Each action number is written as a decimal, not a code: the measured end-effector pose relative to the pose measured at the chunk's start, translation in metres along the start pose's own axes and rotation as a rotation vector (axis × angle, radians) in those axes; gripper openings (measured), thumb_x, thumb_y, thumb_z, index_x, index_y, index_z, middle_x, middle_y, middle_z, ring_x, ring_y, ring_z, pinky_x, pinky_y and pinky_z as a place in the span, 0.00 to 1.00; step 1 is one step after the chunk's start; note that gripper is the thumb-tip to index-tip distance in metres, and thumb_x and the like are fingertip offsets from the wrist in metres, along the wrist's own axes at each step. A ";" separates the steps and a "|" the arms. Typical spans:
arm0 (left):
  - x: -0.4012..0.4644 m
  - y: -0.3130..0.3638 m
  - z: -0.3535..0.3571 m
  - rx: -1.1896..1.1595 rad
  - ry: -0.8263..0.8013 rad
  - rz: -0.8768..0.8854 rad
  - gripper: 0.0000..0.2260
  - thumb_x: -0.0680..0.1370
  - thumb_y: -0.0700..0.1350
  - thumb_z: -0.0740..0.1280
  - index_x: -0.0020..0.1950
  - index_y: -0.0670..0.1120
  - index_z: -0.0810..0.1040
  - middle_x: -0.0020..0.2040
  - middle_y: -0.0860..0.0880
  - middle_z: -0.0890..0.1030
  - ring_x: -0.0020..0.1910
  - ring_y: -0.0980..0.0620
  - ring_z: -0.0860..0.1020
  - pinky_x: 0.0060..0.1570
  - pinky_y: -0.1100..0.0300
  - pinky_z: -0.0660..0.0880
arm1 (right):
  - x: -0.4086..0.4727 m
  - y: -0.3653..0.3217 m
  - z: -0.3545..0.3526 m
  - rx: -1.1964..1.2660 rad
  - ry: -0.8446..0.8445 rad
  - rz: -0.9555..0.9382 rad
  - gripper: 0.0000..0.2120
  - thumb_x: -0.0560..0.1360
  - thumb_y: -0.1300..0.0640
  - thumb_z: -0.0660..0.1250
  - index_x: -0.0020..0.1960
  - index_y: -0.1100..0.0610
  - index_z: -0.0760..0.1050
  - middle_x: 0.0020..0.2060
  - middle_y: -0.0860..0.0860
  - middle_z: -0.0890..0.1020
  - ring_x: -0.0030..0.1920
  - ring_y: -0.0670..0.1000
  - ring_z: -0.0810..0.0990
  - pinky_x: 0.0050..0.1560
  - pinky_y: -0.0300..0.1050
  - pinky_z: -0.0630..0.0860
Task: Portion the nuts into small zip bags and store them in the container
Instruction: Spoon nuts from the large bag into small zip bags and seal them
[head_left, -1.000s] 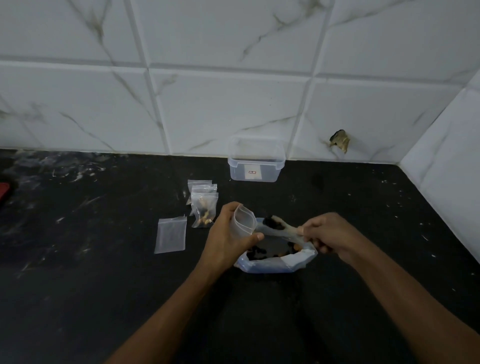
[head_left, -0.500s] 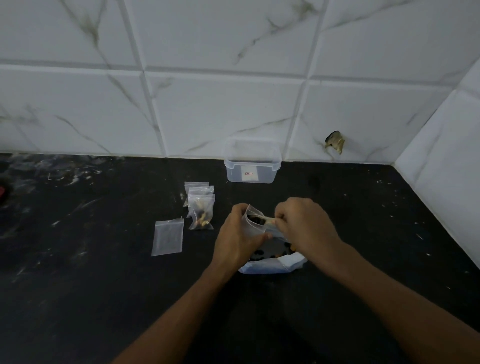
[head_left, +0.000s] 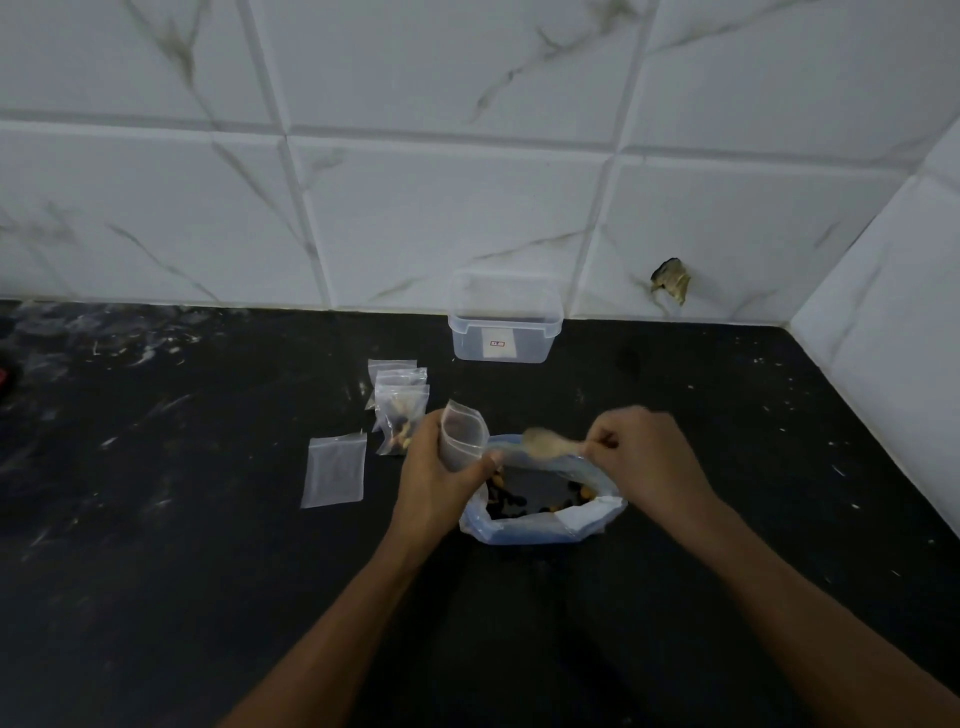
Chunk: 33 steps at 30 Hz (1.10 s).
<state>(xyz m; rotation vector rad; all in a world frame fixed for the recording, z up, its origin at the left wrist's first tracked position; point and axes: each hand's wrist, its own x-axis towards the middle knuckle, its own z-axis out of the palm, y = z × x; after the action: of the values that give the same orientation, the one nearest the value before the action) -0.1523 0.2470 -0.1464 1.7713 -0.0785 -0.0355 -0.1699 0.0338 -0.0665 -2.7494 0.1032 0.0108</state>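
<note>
On the black counter (head_left: 156, 597) the left hand (head_left: 436, 483) is curled around a small zip bag (head_left: 464, 435), holding it upright with its mouth open just above the left edge of the big nut bag (head_left: 540, 519). The right hand (head_left: 639, 457) pinches the handle of a pale wooden spoon (head_left: 545, 442), whose blurred bowl points toward the small bag's mouth; whether it carries anything I cannot tell. Dark and tan nuts (head_left: 511, 501) lie inside the big bag's open top. To the left, 1 empty zip bag (head_left: 335, 470) lies flat, and near it a little stack of filled zip bags (head_left: 399, 410) overlaps. The clear container (head_left: 505, 325) stands open by the tiled wall (head_left: 467, 182), well apart from the hands.
</note>
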 end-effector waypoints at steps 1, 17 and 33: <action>-0.002 -0.002 -0.003 -0.008 -0.005 -0.006 0.24 0.69 0.53 0.77 0.62 0.56 0.71 0.57 0.56 0.77 0.55 0.63 0.77 0.49 0.65 0.76 | 0.001 0.008 0.015 -0.005 -0.072 0.053 0.06 0.77 0.57 0.67 0.42 0.54 0.80 0.34 0.48 0.81 0.33 0.44 0.80 0.35 0.38 0.78; 0.004 -0.025 -0.004 -0.164 -0.197 -0.117 0.22 0.74 0.46 0.74 0.64 0.58 0.70 0.61 0.53 0.78 0.60 0.56 0.78 0.59 0.54 0.77 | 0.013 0.002 0.113 0.102 -0.075 0.218 0.12 0.79 0.59 0.62 0.38 0.53 0.76 0.35 0.50 0.80 0.39 0.47 0.80 0.43 0.44 0.78; 0.012 -0.022 -0.007 -0.169 -0.235 -0.120 0.28 0.70 0.51 0.73 0.68 0.53 0.69 0.62 0.53 0.77 0.59 0.58 0.78 0.52 0.62 0.78 | 0.004 0.014 0.119 -0.277 -0.004 -0.252 0.11 0.72 0.58 0.73 0.53 0.53 0.78 0.51 0.50 0.80 0.47 0.45 0.80 0.48 0.39 0.78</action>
<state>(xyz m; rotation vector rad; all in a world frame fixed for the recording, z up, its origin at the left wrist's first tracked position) -0.1394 0.2571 -0.1666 1.5948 -0.1349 -0.3283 -0.1659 0.0657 -0.1823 -3.0172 -0.2653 -0.0414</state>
